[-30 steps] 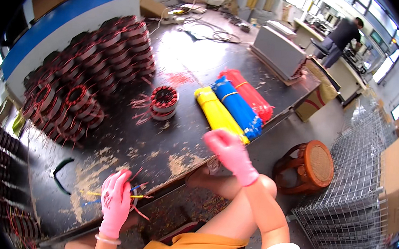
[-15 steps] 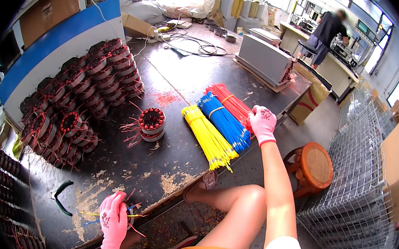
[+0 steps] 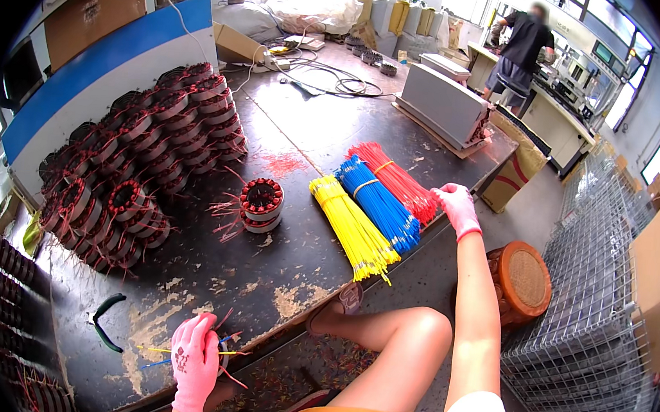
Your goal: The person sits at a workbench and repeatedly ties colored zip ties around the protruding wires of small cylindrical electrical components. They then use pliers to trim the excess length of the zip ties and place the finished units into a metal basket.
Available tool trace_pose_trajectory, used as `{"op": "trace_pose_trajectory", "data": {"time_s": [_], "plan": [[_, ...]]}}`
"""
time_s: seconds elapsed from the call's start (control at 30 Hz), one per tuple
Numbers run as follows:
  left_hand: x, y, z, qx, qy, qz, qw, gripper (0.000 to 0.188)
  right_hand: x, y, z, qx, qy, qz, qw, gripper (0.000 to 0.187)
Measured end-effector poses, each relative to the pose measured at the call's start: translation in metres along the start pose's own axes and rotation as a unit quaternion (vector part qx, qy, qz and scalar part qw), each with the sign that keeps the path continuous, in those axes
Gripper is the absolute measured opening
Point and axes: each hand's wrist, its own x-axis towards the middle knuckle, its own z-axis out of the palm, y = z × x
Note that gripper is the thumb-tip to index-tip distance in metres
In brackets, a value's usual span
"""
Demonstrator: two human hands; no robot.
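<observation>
My left hand (image 3: 196, 359), in a pink glove, is closed around a small wire-wound stator at the table's front edge. The glove hides most of that stator; yellow, blue and red leads stick out around the fingers. My right hand (image 3: 459, 208), gloved too, reaches across to the near end of the red wire bundle (image 3: 395, 182), thumb and fingers pinched on red wire there. Beside it lie a banded blue wire bundle (image 3: 381, 203) and a yellow wire bundle (image 3: 352, 227). A short stack of stators (image 3: 262, 205) with red leads stands in the middle of the table.
Many stators (image 3: 146, 151) are piled at the left against a blue-and-white board (image 3: 105, 80). Dark-handled cutters (image 3: 104, 321) lie near the left hand. A grey box (image 3: 442, 106) and cables (image 3: 341, 81) sit farther back. A wooden stool (image 3: 523, 282) and wire cage (image 3: 588, 307) stand right; a person (image 3: 522, 50) works behind.
My right hand has shifted slightly right and outward to the tip of the red bundle, its fingers now pinched. The left hand stays on the stator. The view has turned a little.
</observation>
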Motion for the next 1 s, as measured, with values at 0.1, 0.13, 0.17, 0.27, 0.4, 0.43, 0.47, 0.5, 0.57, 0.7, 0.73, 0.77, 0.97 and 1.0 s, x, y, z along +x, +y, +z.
{"op": "trace_pose_trajectory", "data": {"time_s": [0.1, 0.13, 0.17, 0.27, 0.4, 0.43, 0.47, 0.5, 0.57, 0.7, 0.73, 0.77, 0.97, 1.0], "plan": [[-0.002, -0.001, -0.004, 0.002, 0.001, -0.011, 1.000, 0.025, -0.006, 0.003, 0.002, 0.067, -0.008, 0.011, 0.998, 0.021], [-0.001, -0.001, -0.004, -0.001, 0.000, -0.010, 1.000, 0.025, -0.006, 0.008, 0.001, 0.112, -0.016, 0.016, 0.993, 0.021], [0.000, 0.000, -0.002, -0.008, -0.001, -0.007, 1.000, 0.025, -0.002, 0.021, -0.003, 0.154, -0.019, 0.020, 0.988, 0.020], [0.001, 0.001, 0.000, -0.012, -0.001, -0.004, 1.000, 0.025, 0.001, 0.033, -0.004, 0.204, 0.037, 0.021, 0.978, 0.022], [0.001, 0.000, 0.005, -0.017, 0.003, 0.003, 1.000, 0.025, -0.021, 0.032, -0.013, 0.213, 0.144, -0.015, 0.966, 0.024], [0.001, 0.001, 0.006, -0.022, 0.006, 0.005, 1.000, 0.025, -0.030, 0.030, -0.019, 0.185, 0.181, -0.026, 0.966, 0.025], [-0.002, -0.003, -0.002, 0.002, 0.009, 0.000, 1.000, 0.026, -0.060, -0.013, -0.013, 0.195, 0.162, 0.009, 0.967, 0.024], [-0.001, -0.001, -0.001, -0.010, 0.012, -0.001, 1.000, 0.028, -0.073, -0.020, -0.025, 0.201, 0.188, -0.028, 0.961, 0.021], [-0.001, 0.000, 0.001, -0.022, 0.015, -0.011, 1.000, 0.031, -0.095, -0.034, -0.034, 0.249, 0.184, -0.047, 0.950, 0.018], [0.010, 0.030, -0.018, 0.069, 0.179, 0.095, 0.977, 0.041, -0.179, -0.118, 0.001, 0.291, 0.043, -0.170, 0.941, 0.006], [0.021, 0.051, -0.029, 0.090, 0.221, 0.156, 0.958, 0.045, -0.207, -0.138, 0.016, 0.285, 0.009, -0.255, 0.924, 0.003], [0.029, 0.067, -0.039, 0.124, 0.258, 0.211, 0.935, 0.048, -0.240, -0.163, 0.027, 0.255, -0.060, -0.312, 0.913, 0.003], [0.045, 0.084, -0.075, 0.101, 0.118, 0.314, 0.936, 0.033, -0.302, -0.204, 0.064, 0.272, -0.288, -0.415, 0.819, 0.011], [0.036, 0.078, -0.077, 0.109, 0.103, 0.284, 0.947, 0.033, -0.304, -0.202, 0.073, 0.282, -0.324, -0.388, 0.815, 0.010]]}}
